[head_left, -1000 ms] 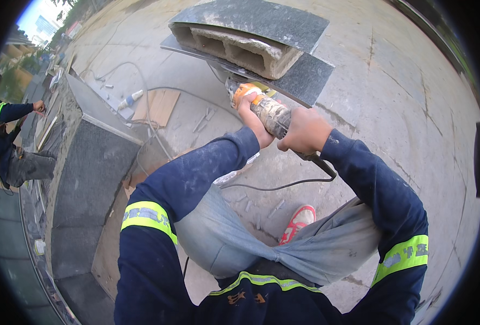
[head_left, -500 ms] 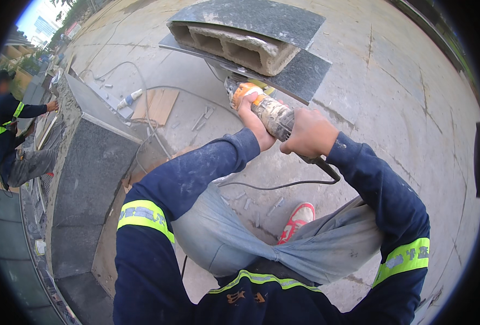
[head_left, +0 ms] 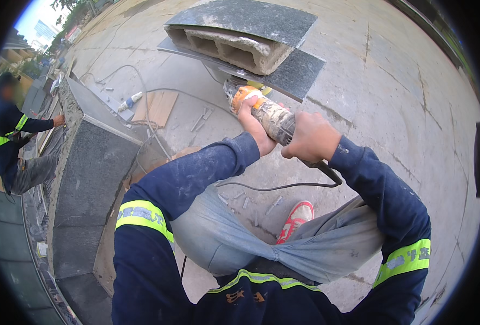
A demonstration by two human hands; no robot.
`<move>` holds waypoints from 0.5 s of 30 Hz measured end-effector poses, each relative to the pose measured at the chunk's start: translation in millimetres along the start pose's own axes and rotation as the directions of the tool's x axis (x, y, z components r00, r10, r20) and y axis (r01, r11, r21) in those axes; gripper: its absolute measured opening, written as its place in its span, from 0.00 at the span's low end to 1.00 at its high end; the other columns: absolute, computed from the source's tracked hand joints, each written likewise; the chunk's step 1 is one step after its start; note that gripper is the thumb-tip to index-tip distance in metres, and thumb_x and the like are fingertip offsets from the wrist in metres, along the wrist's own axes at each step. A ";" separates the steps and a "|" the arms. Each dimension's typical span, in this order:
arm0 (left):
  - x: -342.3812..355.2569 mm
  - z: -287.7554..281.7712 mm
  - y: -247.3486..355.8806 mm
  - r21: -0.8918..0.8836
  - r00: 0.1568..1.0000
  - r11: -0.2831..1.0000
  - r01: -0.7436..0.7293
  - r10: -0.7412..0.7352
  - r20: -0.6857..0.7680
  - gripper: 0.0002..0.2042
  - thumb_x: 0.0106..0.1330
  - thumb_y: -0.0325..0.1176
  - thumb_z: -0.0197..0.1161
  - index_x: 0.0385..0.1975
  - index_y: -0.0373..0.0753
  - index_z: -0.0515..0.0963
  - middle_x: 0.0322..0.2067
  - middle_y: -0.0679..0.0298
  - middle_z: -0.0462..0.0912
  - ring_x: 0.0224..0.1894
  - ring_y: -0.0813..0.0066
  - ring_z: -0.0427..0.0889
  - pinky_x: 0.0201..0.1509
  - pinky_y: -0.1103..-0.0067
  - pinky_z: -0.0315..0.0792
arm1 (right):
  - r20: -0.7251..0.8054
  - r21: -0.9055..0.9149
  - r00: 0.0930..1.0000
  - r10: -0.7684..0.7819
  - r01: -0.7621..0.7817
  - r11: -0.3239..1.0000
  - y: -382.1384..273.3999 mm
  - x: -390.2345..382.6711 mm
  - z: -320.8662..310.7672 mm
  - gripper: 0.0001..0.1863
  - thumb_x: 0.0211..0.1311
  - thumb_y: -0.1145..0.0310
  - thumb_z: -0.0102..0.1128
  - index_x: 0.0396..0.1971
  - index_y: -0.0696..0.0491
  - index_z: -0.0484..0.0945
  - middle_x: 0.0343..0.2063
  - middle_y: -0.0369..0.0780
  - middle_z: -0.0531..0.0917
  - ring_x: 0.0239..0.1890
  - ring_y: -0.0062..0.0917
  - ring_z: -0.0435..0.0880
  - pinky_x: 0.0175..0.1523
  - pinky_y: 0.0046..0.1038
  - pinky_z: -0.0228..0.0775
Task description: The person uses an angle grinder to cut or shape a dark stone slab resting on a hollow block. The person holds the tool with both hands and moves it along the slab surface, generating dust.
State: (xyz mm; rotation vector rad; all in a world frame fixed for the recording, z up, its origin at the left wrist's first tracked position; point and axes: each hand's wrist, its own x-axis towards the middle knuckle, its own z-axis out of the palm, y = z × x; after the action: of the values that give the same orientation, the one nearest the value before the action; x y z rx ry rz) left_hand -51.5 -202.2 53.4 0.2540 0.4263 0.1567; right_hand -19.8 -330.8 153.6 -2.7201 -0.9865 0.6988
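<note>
An orange angle grinder (head_left: 271, 118), its body smeared with pale dust, is gripped by both my hands. My left hand (head_left: 255, 127) wraps the front part near the orange head. Around the rear end, where the black cord leaves, my right hand (head_left: 313, 136) is closed. The grinder's guarded head lies close to the near edge of a dark grey stone slab (head_left: 299, 76); whether the disc touches the edge I cannot tell. On that slab rests a hollow concrete block (head_left: 232, 50), and a second dark slab (head_left: 245, 19) lies over the block.
A dark stone-clad low wall (head_left: 91, 179) runs along the left, with a person (head_left: 15, 130) working behind it. On the concrete floor lie a wooden board (head_left: 156, 108), a plug connector (head_left: 130, 101), looping cables and several small stone offcuts (head_left: 201, 119). My shoe (head_left: 297, 219) stands below.
The grinder and both hands stay nearly in place. The slabs and block appear slightly further left in view. The person at the left has shifted a little to the right.
</note>
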 end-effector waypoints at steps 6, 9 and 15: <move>-2.6 2.7 -5.3 -0.008 1.000 1.000 0.002 -0.002 -0.007 0.30 0.50 0.52 0.57 0.43 0.32 0.64 0.34 0.55 0.73 0.37 0.59 0.76 0.46 0.66 0.73 | 0.007 0.006 1.000 0.019 -0.019 1.000 0.2 -7.6 -3.1 0.28 0.35 0.58 0.70 0.35 0.65 0.78 0.32 0.53 0.82 0.38 0.40 0.83 0.46 0.30 0.75; -3.7 2.4 -5.7 -0.010 1.000 1.000 0.006 -0.006 -0.004 0.30 0.50 0.53 0.57 0.43 0.32 0.65 0.33 0.55 0.73 0.37 0.59 0.76 0.46 0.66 0.73 | 0.018 0.002 1.000 0.019 -0.019 1.000 -0.3 -9.4 -3.8 0.29 0.35 0.58 0.70 0.36 0.65 0.78 0.32 0.53 0.82 0.38 0.40 0.83 0.46 0.30 0.75; -0.7 0.1 -5.1 -0.024 0.999 0.999 0.038 -0.038 0.002 0.30 0.49 0.52 0.57 0.43 0.32 0.65 0.33 0.55 0.73 0.37 0.59 0.76 0.45 0.66 0.73 | 0.007 0.012 1.000 0.012 -0.012 1.000 0.7 -9.2 -3.7 0.29 0.34 0.58 0.70 0.35 0.65 0.78 0.31 0.53 0.82 0.37 0.40 0.83 0.45 0.30 0.75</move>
State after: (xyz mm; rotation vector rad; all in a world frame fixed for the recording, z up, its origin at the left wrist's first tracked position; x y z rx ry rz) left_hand -51.5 -207.2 52.3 0.2220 0.4270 0.1240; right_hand -23.8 -337.2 160.1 -2.7169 -0.9649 0.7143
